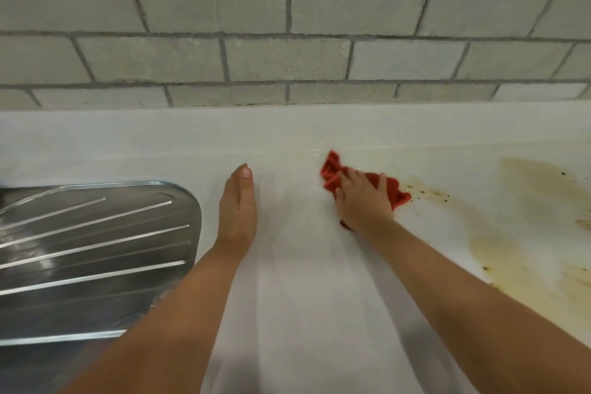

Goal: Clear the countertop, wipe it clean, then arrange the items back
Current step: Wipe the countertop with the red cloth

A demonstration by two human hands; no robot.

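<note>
A white countertop [303, 281] fills the lower view, with no loose items on it. A crumpled red cloth [332, 169] lies on it right of centre. My right hand [363, 198] presses down on the cloth with spread fingers. My left hand [238, 205] stands on its edge on the bare counter, fingers straight and together, holding nothing. Brown-yellow stains with dark specks [524, 224] cover the counter to the right of the cloth.
A ribbed steel sink drainboard [92, 256] is set into the counter at the left, close to my left forearm. A grey tiled wall [287, 41] rises behind the counter's raised back edge.
</note>
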